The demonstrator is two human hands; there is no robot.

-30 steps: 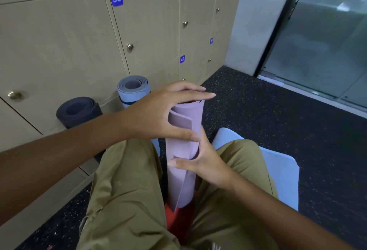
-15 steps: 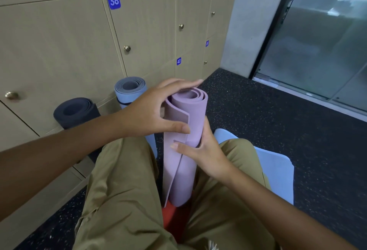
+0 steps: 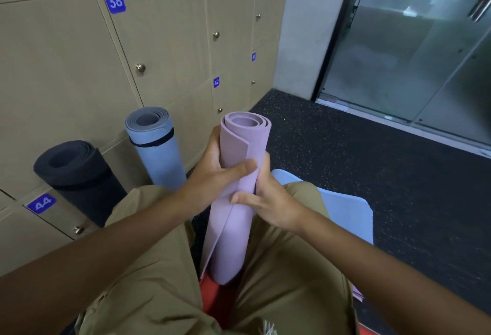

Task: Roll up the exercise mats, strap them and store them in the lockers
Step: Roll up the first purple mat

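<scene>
Head view. Lockers (image 3: 66, 68) carry blue number plates reading 38, 39, 42 and 44; two farther plates are too small to read. The pink mat (image 3: 233, 228) stands upright between the knees, right of the lockers, its foot partly hidden. Left hand (image 3: 210, 175) and right hand (image 3: 268, 199) both grip it. A strapped blue mat (image 3: 156, 148) and black mat (image 3: 77, 172) lean against the lockers.
</scene>
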